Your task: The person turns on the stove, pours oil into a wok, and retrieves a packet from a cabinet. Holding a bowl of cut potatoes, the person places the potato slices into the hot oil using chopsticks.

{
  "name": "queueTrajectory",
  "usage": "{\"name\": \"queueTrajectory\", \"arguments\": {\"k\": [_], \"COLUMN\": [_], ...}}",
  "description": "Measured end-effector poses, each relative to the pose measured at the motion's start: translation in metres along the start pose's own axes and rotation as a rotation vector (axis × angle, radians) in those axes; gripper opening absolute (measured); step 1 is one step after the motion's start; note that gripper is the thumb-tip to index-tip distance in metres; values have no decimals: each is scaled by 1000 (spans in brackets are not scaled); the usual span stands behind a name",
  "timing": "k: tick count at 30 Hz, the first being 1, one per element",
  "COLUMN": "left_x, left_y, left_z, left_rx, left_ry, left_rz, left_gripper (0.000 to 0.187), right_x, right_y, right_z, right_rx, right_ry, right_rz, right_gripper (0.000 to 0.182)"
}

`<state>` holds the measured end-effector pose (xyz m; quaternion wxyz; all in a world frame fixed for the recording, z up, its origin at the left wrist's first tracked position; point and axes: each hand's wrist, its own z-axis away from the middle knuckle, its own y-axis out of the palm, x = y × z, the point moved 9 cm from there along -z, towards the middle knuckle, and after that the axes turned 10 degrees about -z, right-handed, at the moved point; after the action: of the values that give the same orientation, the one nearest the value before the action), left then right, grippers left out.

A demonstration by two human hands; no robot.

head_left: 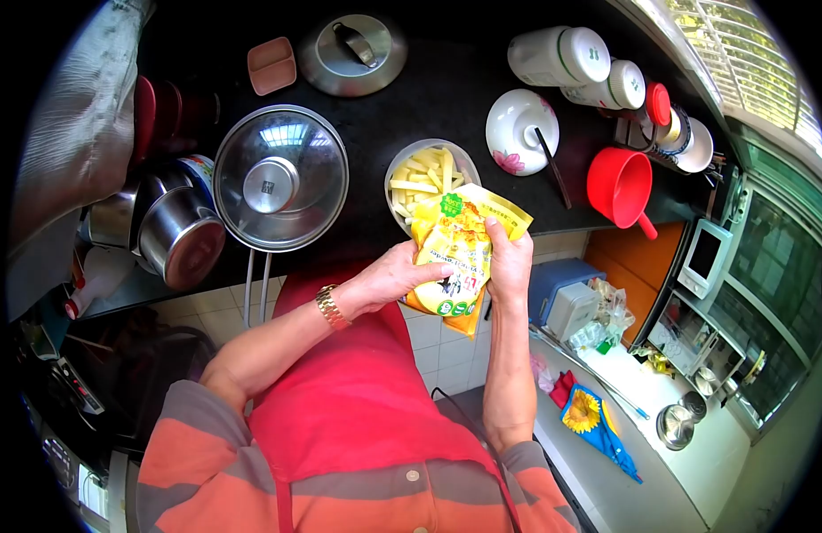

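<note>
Both my hands hold a yellow food packet (455,258) with green round marks and printed lettering. My left hand (393,280) grips its left side, thumb laid across the front. On the packet's upper right edge, my right hand (509,258) is closed with the thumb near the top. Just beyond the packet, a bowl (469,164) of pale cut potato sticks (415,182) stands on the black counter (384,115). The packet overlaps the bowl's near part in this view and hides some of the sticks.
A lidded pan (318,191) stands left of the bowl, its handle past the counter edge. Steel pots (175,240) sit further left. Behind are a pot lid (384,58) and pink dish (271,67). Rightward are a flowered plate (507,133), red dipper (620,186) and white jars (553,58).
</note>
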<state>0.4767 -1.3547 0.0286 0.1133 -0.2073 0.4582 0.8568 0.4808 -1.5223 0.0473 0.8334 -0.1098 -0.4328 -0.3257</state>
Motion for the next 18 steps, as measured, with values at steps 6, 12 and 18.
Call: {"name": "queueTrajectory", "arguments": {"k": [6,12,18], "left_x": [5,-8,-8], "left_y": [-4,-3,0], "left_z": [-1,-2,-2], "left_rx": [-1,-8,11], "left_ry": [-62,-12,-27], "left_rz": [11,28,-7], "left_gripper": [57,60,61], "right_x": [2,-6,-6], "right_y": [6,5,3], "right_z": [4,-4,-2], "right_rx": [19,-4,-18], "right_ry": [63,34,43], "right_rz": [-11,68,61], "right_gripper": [22,22,23]}}
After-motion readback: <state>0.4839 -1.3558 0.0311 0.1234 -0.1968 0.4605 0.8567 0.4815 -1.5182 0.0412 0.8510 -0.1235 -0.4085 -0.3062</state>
